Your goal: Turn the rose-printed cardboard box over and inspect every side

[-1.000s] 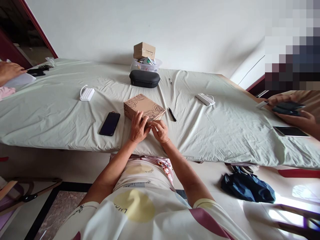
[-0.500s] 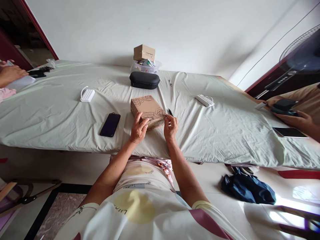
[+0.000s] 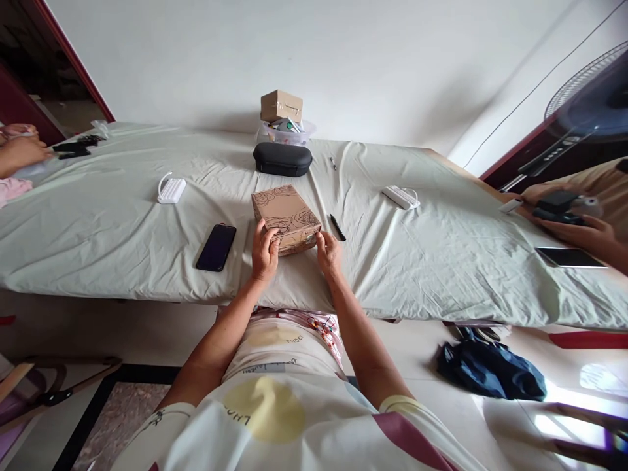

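Observation:
A brown cardboard box (image 3: 288,212) with black scribbled loops on its top and front rests on the cloth-covered table before me. My left hand (image 3: 265,254) grips its near left corner, thumb at the front and fingers along the side. At the near right corner, my right hand (image 3: 328,251) is closed on the box's edge. Just right of that hand lies a black pen (image 3: 337,227). To the left of the box is a dark-screened phone (image 3: 216,247), lying flat.
Behind the box sit a black case (image 3: 282,159) and a plastic tub (image 3: 288,134) with a smaller carton (image 3: 281,105). White power banks (image 3: 171,190) (image 3: 401,197) lie either side. Another person's hands (image 3: 572,219) hold a dark object at right, near a tablet (image 3: 570,257); other hands (image 3: 22,152) are far left.
My right hand has moved down from the box's top right corner to its near right edge. My left hand has slid slightly left, and the box has shifted slightly left, uncovering more of the pen.

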The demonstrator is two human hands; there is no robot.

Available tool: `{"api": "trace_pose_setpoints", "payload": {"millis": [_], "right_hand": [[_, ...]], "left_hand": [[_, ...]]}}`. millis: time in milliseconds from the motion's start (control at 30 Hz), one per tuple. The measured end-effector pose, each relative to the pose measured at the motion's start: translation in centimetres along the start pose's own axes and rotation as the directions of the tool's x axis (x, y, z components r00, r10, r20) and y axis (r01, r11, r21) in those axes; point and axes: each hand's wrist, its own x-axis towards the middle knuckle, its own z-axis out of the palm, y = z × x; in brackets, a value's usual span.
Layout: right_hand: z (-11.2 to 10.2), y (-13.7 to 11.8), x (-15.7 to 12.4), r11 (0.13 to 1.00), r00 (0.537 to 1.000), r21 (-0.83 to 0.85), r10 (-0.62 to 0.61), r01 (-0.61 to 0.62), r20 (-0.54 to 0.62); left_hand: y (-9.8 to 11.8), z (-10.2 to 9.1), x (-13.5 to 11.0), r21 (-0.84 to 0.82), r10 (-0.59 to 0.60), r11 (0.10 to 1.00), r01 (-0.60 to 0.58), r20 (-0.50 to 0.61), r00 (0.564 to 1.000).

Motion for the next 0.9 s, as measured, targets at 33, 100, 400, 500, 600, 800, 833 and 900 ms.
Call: {"api": "trace_pose_setpoints", "payload": {"millis": [33, 100, 400, 500, 600, 800, 833, 900], "right_hand": [[0.0, -0.1, -0.1, 1.0, 0.999, 0.021, 0.018, -0.019, 0.03], [-0.1, -0.3, -0.2, 0.995, 0.996, 0.078, 0.058, -0.063, 0.068], [0.0, -0.4, 0.0, 0.95, 0.994, 0.308, 0.072, -0.044, -0.08], [-0.1, -0.1, 0.4, 0.924, 0.986, 0.382, 0.059, 0.006, -0.156], [0.0, 0.2, 0.7, 0.899, 0.977, 0.436, 0.058, 0.037, -0.204], [0.9, 0.0, 0.3, 0.912, 0.997, 0.404, 0.072, -0.067, 0.002], [1.0, 0.0, 0.1, 0.935, 0.996, 0.345, 0.065, -0.081, 0.056], [1.1, 0.0, -0.2, 0.979, 0.987, 0.188, 0.049, -0.078, 0.153]], "left_hand": [[-0.1, 0.0, 0.0, 0.004, -0.007, 1.0, 0.007, -0.005, 1.0], [-0.1, -0.1, 0.1, 0.014, -0.025, 1.0, 0.025, -0.008, 1.0], [-0.8, 0.2, 0.1, -0.078, -0.075, 0.994, 0.078, 0.032, 0.997], [-1.4, 0.9, -0.3, -0.147, -0.134, 0.978, 0.15, 0.116, 0.984], [-1.7, 1.6, -0.8, -0.129, -0.158, 0.975, 0.179, 0.158, 0.975], [-1.7, 2.0, -1.1, 0.02, -0.243, 0.97, 0.243, 0.154, 0.958], [-1.7, 1.9, -1.0, 0.043, -0.266, 0.964, 0.262, 0.156, 0.951], [-1.6, 1.7, -0.9, 0.087, -0.319, 0.947, 0.309, 0.167, 0.933]]}}
